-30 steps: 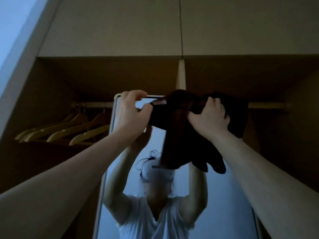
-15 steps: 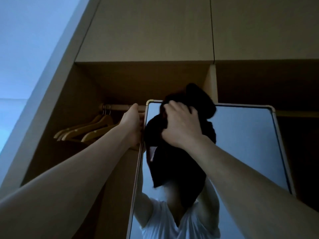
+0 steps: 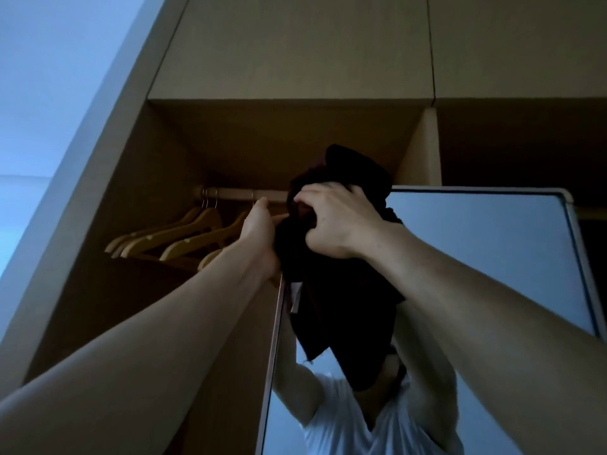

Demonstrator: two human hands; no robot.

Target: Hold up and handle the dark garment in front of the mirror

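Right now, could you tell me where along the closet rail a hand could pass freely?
The rail is bare between the hanger hooks and the left hand. Left of that, the wooden hangers crowd it. To the right it is packed: the right hand grips a dark cloth against the mirror. Above the rail is open space.

Both arms reach up; right hand (image 3: 331, 224) fingers curled, left hand (image 3: 261, 231) raised.
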